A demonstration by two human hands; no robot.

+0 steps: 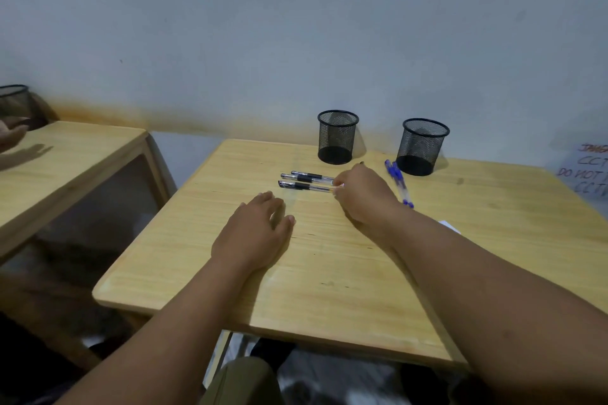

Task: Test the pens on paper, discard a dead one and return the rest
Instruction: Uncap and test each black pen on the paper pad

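Observation:
Three black pens (304, 181) lie side by side near the middle of the wooden table (329, 273). My right hand (365, 194) reaches over their right ends and its fingers pinch them there. Two blue pens (398, 182) lie just right of that hand. My left hand (255, 230) rests flat on the table, fingers relaxed, holding nothing. Behind the pens stand two black mesh pen cups, one (338, 136) in the middle and one (421, 146) to the right; both look empty. A white paper corner (449, 225) shows past my right forearm.
A second wooden table (65, 154) stands to the left with another mesh cup (14, 105) and another person's hand (11, 135) at the frame edge. A handwritten sign (589, 171) leans at the far right. The wall is close behind.

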